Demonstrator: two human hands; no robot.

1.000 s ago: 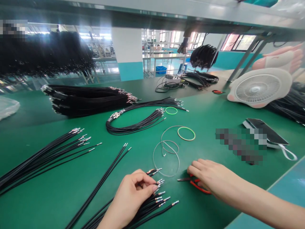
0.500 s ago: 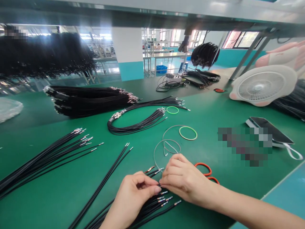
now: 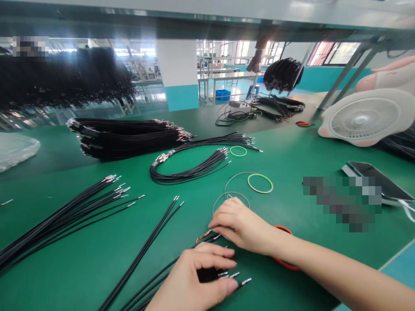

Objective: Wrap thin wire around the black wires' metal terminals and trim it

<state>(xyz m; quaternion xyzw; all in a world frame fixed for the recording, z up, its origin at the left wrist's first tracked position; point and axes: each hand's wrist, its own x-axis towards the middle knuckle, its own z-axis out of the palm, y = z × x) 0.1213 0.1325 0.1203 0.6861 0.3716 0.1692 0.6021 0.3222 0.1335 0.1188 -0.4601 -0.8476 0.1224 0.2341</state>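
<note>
My left hand (image 3: 197, 276) is over a bundle of black cables (image 3: 145, 280) with metal-tipped ends, its thumb and fingers apart; some cables run beneath it. Just beyond it, my right hand (image 3: 238, 226) has its fingertips pressed together beside a copper-coloured strip (image 3: 203, 236) and a cable end. Whatever those fingertips pinch is too hidden to make out. Behind the right hand lies a thin grey wire (image 3: 225, 183) in loose loops. Red loop handles (image 3: 287, 264) show partly under my right forearm.
Three loose black cables (image 3: 145, 246) and a larger cable bunch (image 3: 74, 211) lie to the left. Farther back are a curved cable bundle (image 3: 175, 178), a thick black stack (image 3: 126, 140) and green rings (image 3: 260, 183). A phone-like device (image 3: 379, 181) and a fan (image 3: 361, 116) stand right.
My left hand has opened from its pinch on a cable and moved slightly right and down. My right hand has drawn away from it, up and left towards the copper strip.
</note>
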